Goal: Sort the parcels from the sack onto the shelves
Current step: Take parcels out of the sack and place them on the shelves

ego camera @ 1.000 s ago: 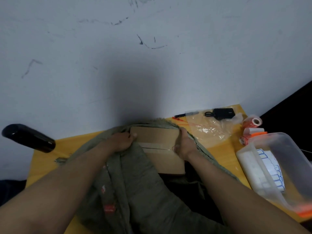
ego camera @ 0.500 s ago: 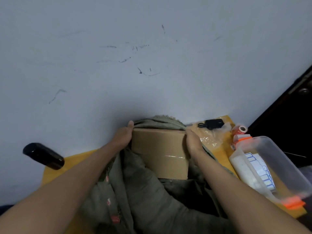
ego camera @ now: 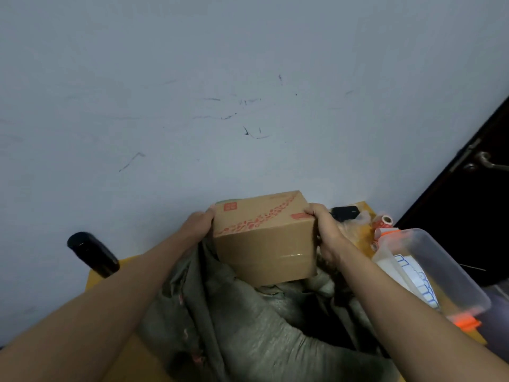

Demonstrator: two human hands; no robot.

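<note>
A brown cardboard parcel [ego camera: 264, 238] with red print on top and clear tape across its front is held above the mouth of an olive-green sack [ego camera: 248, 321] on the wooden table [ego camera: 129, 359]. My left hand [ego camera: 198, 224] grips the parcel's left side. My right hand [ego camera: 322, 227] grips its right side, fingers curled over the top right corner. The parcel's lower edge still overlaps the sack's opening. No shelves are in view.
A black cylinder [ego camera: 92, 255] lies at the table's left edge by the pale wall. At right are a clear plastic tub [ego camera: 440, 271] with white labels, orange label rolls [ego camera: 384, 223], a black device [ego camera: 344, 212] and a crumpled clear bag. A dark door [ego camera: 473, 205] stands far right.
Both hands have lifted the parcel up out of the sack and tilted it, so its printed top face shows. My view has tilted upward toward the wall.
</note>
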